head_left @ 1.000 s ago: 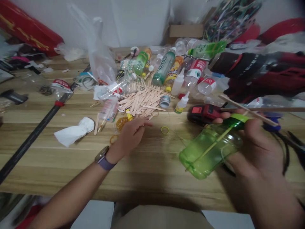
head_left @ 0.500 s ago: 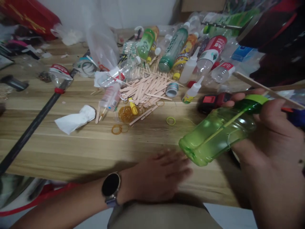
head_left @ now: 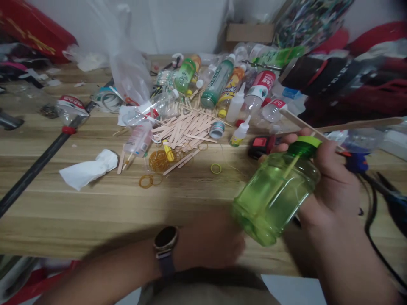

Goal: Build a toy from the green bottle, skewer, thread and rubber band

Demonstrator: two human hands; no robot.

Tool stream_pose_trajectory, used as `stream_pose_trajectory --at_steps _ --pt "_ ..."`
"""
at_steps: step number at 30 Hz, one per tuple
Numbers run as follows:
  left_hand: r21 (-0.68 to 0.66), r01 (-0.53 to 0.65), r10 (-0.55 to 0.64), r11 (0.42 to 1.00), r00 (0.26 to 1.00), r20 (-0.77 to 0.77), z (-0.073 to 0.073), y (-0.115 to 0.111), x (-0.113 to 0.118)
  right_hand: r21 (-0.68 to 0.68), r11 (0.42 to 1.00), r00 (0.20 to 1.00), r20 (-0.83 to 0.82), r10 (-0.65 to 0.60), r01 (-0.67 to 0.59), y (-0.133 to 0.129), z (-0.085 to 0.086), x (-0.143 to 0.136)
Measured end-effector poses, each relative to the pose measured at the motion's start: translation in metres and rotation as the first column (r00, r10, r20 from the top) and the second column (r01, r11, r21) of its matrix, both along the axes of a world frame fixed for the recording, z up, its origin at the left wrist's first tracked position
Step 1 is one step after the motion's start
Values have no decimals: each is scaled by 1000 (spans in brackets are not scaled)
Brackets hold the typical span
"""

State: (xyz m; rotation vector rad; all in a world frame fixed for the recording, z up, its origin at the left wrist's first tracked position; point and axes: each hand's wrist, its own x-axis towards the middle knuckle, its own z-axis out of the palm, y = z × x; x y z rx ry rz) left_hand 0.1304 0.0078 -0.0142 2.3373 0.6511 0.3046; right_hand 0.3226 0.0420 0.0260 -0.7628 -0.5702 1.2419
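Observation:
A transparent green bottle (head_left: 270, 195) is tilted, its cap end up and to the right. My right hand (head_left: 330, 186) is closed around its upper part near the light green cap (head_left: 308, 141). A thin stick shows inside the bottle. One flat wooden stick (head_left: 297, 120) lies across the cap end. Below the bottle's base is my left hand (head_left: 213, 237), wearing a round watch on the wrist. Motion smears its fingers, so I cannot tell how they are set or whether they touch the bottle.
A heap of wooden sticks (head_left: 187, 127) lies mid-table, with plastic bottles (head_left: 218, 82) behind. Rubber bands (head_left: 159, 161) and a crumpled tissue (head_left: 90, 168) are nearer. A dark rod (head_left: 38, 163) crosses the left side. A power drill (head_left: 318, 76) stands at the right.
My right hand has moved left and down in view with the bottle, which is steeper now. My left hand was spread flat over the table; now it is blurred, beside the bottle's base. The view has shifted.

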Motion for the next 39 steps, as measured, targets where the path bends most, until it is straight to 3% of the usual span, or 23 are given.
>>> stream_pose_trajectory --at_steps 3,5,6,7,8,9,10,11,14,16,19,21,23,24,25,26,28,30,34,37,39 --pt "-78 -258 257 963 966 -22 13 12 -19 -10 999 999 27 43 -43 1 -2 0" --pt "-199 -406 410 892 912 -21 16 16 -34 -10 997 996 30 78 -78 3 -2 -4" --pt "-218 -446 455 868 891 -14 15 14 -41 -6 995 995 22 97 -97 4 -1 -7" --pt "-180 -434 439 883 899 -13 12 10 -49 2 994 994 9 111 -111 5 1 -9" --pt "-92 -370 369 924 929 -25 6 4 -56 8 993 993 -6 120 -120 5 3 -12" --pt "47 -211 212 976 977 -28 -2 -4 -64 4 993 992 -18 122 -122 5 6 -14" --pt "154 -58 72 986 993 -89 -11 -13 -72 -10 995 994 -24 104 -104 5 9 -15" --pt "222 67 -30 973 986 -167 -21 -22 -80 -36 996 996 -23 81 -82 4 12 -17" --pt "321 247 -147 914 941 -304 -45 -43 -85 -94 995 1000 -14 25 -27 1 20 -19" --pt "329 262 -172 907 945 -278 -52 -47 -68 -100 995 1000 -17 12 -14 -2 24 -21" --pt "269 382 -375 884 924 -78 -45 -42 -14 -67 997 1000 -10 23 -24 -7 26 -25" --pt "164 479 -493 863 868 62 -33 -35 21 -12 998 997 -16 69 -69 -10 27 -25" --pt "-93 581 -564 809 811 158 -22 -26 39 51 991 991 -46 127 -125 -13 28 -23" --pt "-260 563 -522 784 826 215 -16 -21 41 72 988 988 -68 142 -137 -14 28 -21" --pt "-449 455 -364 769 889 277 -12 -15 38 93 988 987 -88 134 -126 -14 28 -19" --pt "-616 361 -187 701 926 329 -7 -9 31 99 989 988 -104 116 -106 -14 27 -17" --pt "-670 247 -29 700 947 319 0 3 11 97 993 989 -130 74 -62 -13 24 -16" --pt "-728 204 61 655 946 320 6 12 -7 77 997 989 -139 42 -32 -9 17 -19" --pt "-911 194 350 363 878 326 8 18 -27 -14 998 989 -135 53 -55 0 2 -27" --pt "-930 143 502 339 808 307 5 12 -34 -37 993 985 -134 105 -111 5 1 -31" --pt "-931 126 518 342 802 298 6 8 -37 -16 989 983 -120 142 -145 7 5 -33"
